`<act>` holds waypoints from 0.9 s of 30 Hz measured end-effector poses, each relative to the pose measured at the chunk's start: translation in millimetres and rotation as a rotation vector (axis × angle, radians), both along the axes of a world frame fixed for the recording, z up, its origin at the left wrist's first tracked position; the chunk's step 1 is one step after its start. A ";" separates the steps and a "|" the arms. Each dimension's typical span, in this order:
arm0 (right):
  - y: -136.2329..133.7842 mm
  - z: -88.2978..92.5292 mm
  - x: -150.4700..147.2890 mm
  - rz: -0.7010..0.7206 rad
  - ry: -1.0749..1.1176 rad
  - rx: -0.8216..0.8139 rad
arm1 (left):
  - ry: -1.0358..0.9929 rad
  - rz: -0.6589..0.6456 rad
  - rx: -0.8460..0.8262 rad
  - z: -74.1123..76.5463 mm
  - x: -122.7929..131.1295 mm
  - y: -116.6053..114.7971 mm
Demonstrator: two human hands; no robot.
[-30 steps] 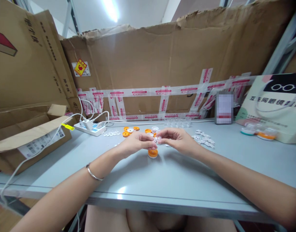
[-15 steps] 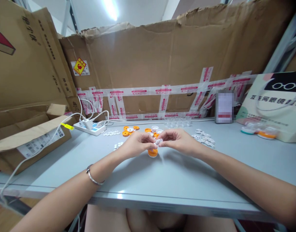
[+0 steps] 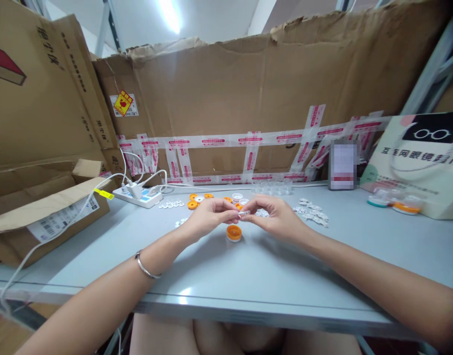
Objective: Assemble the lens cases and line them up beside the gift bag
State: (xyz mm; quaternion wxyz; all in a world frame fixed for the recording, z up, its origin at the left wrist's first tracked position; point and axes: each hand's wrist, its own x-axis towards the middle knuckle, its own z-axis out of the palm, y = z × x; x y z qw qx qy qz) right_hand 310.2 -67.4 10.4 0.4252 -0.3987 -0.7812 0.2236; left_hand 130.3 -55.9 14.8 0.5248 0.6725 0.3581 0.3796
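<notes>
1. Over the tabletop [image 3: 271, 281], the left hand [image 3: 216, 217] has its thumb and fingers almost closed, pinching one end of a small white piece [image 3: 245, 213].
2. The right hand [image 3: 274, 217] pinches the other end, with its thumb and pointer finger curved around a little gap.
3. The white piece is up between the two hands, near the orange cup [image 3: 234, 232], which sits on the tabletop.
4. A second ago, the piece showed its wide, spotty side. Now it looks thin.
5. The left fingers hid some of the cup's rim before. Now the whole rim shows.
</notes>
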 end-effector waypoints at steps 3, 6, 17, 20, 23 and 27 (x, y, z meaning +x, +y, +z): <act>6.0 3.5 5.9 0.065 0.045 -0.093 | -0.005 0.043 0.045 2.1 -1.8 1.5; 16.6 7.3 21.6 0.023 -0.012 -0.172 | 0.003 0.121 0.073 4.1 -3.3 3.6; 37.6 -11.0 42.5 0.078 -0.516 -0.116 | 0.077 0.098 0.131 -1.9 -3.7 9.9; 35.1 -9.8 39.8 0.058 -0.457 -0.085 | 0.123 0.101 0.171 -2.2 -4.9 10.1; 31.8 -4.5 39.1 0.032 -0.299 -0.124 | 0.192 0.111 0.277 -2.0 -6.0 8.5; 23.8 4.5 34.1 0.080 0.049 -0.379 | 0.315 0.112 0.621 -3.8 -6.2 5.2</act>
